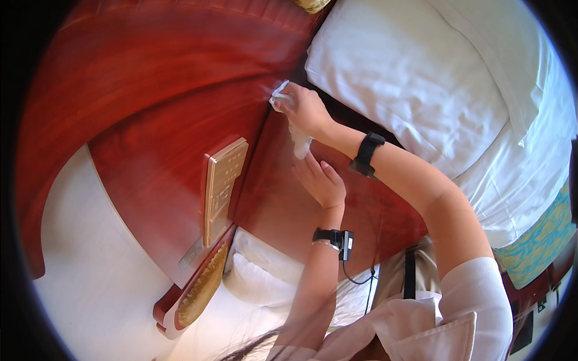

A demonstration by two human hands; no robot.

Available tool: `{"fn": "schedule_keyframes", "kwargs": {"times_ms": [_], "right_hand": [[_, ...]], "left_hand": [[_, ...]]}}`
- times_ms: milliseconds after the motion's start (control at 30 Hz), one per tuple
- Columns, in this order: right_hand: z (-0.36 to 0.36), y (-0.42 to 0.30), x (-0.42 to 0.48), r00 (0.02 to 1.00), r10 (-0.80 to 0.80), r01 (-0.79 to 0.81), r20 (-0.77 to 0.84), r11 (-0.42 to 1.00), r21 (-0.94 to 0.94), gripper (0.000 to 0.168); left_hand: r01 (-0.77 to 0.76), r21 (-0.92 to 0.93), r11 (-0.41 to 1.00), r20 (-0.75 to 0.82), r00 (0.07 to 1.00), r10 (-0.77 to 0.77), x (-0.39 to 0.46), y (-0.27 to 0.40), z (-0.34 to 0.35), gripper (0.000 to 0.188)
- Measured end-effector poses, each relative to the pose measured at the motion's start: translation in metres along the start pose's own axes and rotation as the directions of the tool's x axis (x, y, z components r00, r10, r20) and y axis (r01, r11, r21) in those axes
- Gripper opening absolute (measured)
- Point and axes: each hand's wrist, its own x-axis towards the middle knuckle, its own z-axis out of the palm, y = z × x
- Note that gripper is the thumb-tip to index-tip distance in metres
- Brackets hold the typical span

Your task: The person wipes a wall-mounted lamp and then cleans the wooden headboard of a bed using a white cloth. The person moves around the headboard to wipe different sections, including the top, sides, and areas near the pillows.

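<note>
In my right hand is a crumpled white cloth, pressed against the red wood panel near the corner by the bed. A loose end of the cloth hangs down below that hand. My left hand is over the reddish wooden top, palm down, fingers stretched and thumb apart, holding nothing. Its fingertips come up close to the hanging cloth; whether they touch it I cannot tell. Each wrist wears a black strap.
A gold switch panel juts from the wood panel on the left. White bedding fills the upper right, beside a dark gap. Below are a white pillow and a padded gold headboard part. A thin cable hangs from my left wrist.
</note>
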Motion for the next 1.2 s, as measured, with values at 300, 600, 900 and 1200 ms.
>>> {"fn": "schedule_keyframes", "kwargs": {"times_ms": [300, 600, 900, 1200], "right_hand": [[0.011, 0.022, 0.027, 0.961, 0.274, -0.248, -0.039, 0.916, 0.317, 0.019], [0.026, 0.038, 0.048, 0.909, 0.350, -0.305, -0.227, 0.929, 0.211, 0.024], [0.034, -0.002, 0.026, 0.871, 0.477, -0.149, -0.121, 0.489, 0.859, 0.067], [0.020, -0.015, 0.020, 0.938, 0.344, -0.104, 0.045, 0.155, 0.982, 0.007]], "left_hand": [[-0.040, -0.014, 0.999, -0.058, 0.998, 0.039, 0.002, -0.001, 0.001, 0.053], [-0.041, -0.033, 0.999, -0.081, 0.996, 0.038, 0.004, 0.004, -0.004, 0.052], [-0.086, -0.009, 0.996, -0.110, 0.990, 0.084, 0.005, -0.001, -0.005, 0.056], [-0.062, -0.087, 0.994, -0.153, 0.987, 0.048, 0.000, -0.005, 0.004, 0.053]]}}
